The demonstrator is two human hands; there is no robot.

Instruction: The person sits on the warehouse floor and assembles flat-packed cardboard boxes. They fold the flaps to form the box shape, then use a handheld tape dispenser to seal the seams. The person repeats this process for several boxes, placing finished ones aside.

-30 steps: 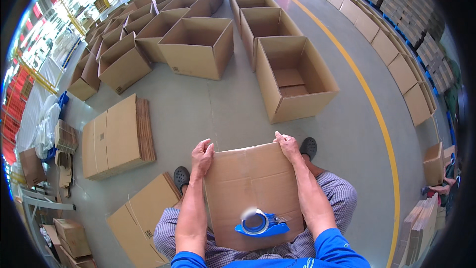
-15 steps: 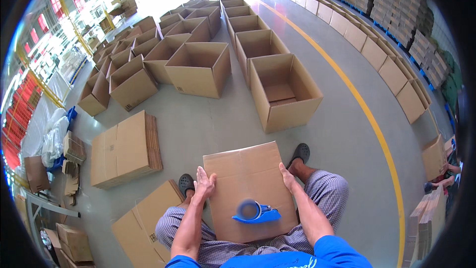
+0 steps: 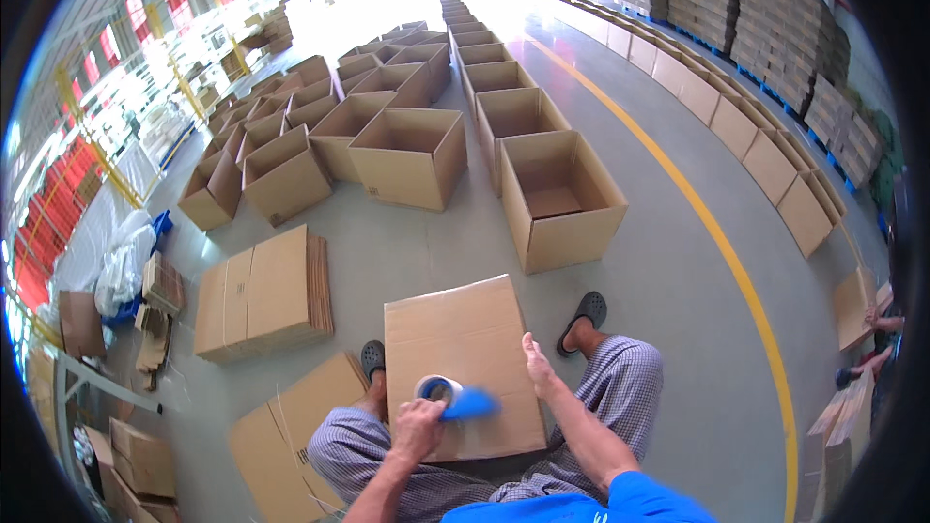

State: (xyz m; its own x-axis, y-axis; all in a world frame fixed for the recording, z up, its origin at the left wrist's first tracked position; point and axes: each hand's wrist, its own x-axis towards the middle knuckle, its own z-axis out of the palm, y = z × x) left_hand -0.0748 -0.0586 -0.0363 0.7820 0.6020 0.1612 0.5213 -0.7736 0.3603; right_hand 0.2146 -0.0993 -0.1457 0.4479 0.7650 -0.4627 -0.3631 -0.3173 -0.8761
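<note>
Between my knees stands a brown cardboard box [image 3: 465, 327], its closed, flat face turned up toward me. My left hand [image 3: 418, 430] is wrapped round a blue tape dispenser [image 3: 473, 404] with a tape roll in it, over the lower left part of that face. The dispenser's blue end is smeared by motion. Against the box's right edge rests my right hand [image 3: 539, 366], its fingers stretched out and holding nothing.
Folded cardboard sheets lie stacked [image 3: 254, 292] at my left, with another flat stack [image 3: 281, 434] nearer. Open cardboard boxes [image 3: 560, 192] form a row ahead, beside a cluster of more boxes [image 3: 412, 160]. A yellow floor line [image 3: 728, 263] curves past on the right; a person's hand [image 3: 877, 322] shows at the far right.
My left hand has left the box's left edge and taken hold of the tape dispenser, which has turned and shifted slightly left. My right hand has slid down the right edge.
</note>
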